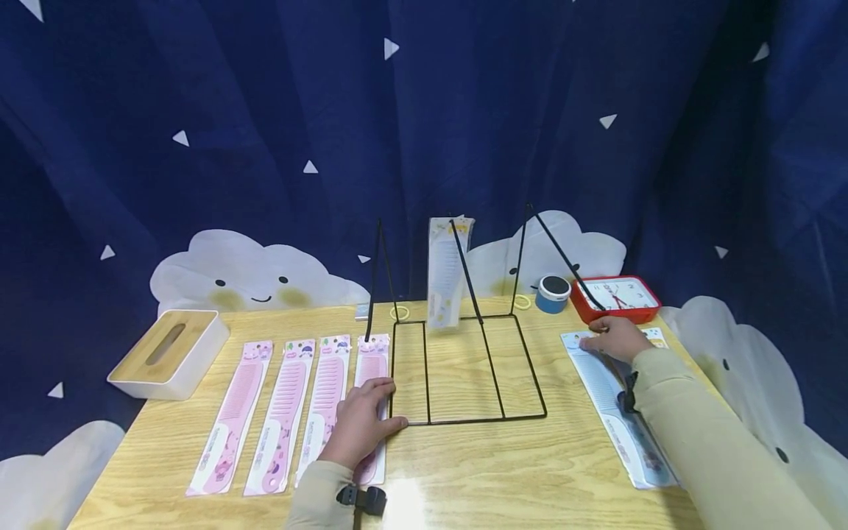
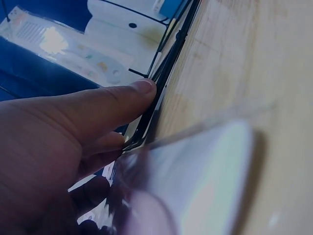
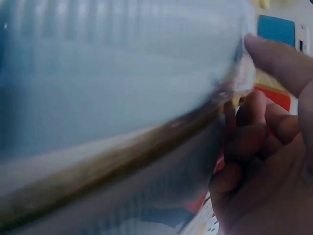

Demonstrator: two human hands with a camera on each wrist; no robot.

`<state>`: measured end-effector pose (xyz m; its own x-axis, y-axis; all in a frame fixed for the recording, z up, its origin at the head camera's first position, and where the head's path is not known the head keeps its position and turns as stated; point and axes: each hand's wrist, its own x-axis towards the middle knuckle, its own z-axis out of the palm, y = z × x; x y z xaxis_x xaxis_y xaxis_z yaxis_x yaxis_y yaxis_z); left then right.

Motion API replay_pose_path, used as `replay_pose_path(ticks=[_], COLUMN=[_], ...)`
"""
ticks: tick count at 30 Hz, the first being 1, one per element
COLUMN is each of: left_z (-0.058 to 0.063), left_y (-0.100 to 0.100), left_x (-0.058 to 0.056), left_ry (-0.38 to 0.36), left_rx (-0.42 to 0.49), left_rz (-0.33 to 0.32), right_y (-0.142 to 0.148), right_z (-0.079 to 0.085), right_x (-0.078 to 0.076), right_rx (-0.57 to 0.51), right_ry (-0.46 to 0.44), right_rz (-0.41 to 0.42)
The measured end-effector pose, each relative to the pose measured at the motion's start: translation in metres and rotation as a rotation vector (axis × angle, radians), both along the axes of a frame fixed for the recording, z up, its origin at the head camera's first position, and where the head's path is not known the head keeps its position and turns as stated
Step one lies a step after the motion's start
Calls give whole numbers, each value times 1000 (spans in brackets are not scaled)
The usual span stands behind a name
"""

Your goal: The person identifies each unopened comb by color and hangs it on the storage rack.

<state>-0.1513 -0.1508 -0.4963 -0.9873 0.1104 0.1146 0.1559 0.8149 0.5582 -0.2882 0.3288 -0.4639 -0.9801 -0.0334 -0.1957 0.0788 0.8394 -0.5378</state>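
Note:
A black wire rack (image 1: 428,375) stands mid-table with three slanting rods; a packaged blue comb (image 1: 445,272) hangs on the middle one. My left hand (image 1: 361,419) grips the rack's near left corner, thumb on the black rod (image 2: 168,73) in the left wrist view. Under that hand lies a packaged pink comb (image 1: 372,361). At the right, my right hand (image 1: 616,340) pinches the top end of a packaged blue comb (image 1: 604,390). More blue packaging (image 3: 161,200) shows below it in the right wrist view; the fingertips are partly hidden.
Several packaged pink combs (image 1: 281,419) lie in a row on the left. A tissue box (image 1: 168,353) is at the far left. Behind the right hand are a red clock (image 1: 616,298) and a blue round speaker (image 1: 553,294). Yellow rings (image 1: 400,313) lie by the rack.

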Motion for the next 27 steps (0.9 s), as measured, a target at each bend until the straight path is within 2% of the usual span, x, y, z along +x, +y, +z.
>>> replay_pose_path(ticks=[3, 8, 13, 15, 21, 27], left_z=[1, 1, 2, 2, 2, 2], left_y=[1, 1, 0, 0, 0, 1], left_x=[-1, 0, 1, 1, 1, 2], left_ry=[5, 5, 2, -2, -22, -17], left_rx=[5, 10, 11, 13, 11, 8], left_rz=[-4, -2, -2, -2, 7, 10], right_y=[-1, -2, 1, 0, -11, -27], right_z=[-1, -4, -6, -4, 11, 32], right_x=[1, 3, 7, 9, 15, 27], right_rx=[17, -2, -7, -49, -174, -240], right_ry=[30, 56, 207, 249, 280, 355], right_rz=[-8, -81, -78, -77, -102, -64])
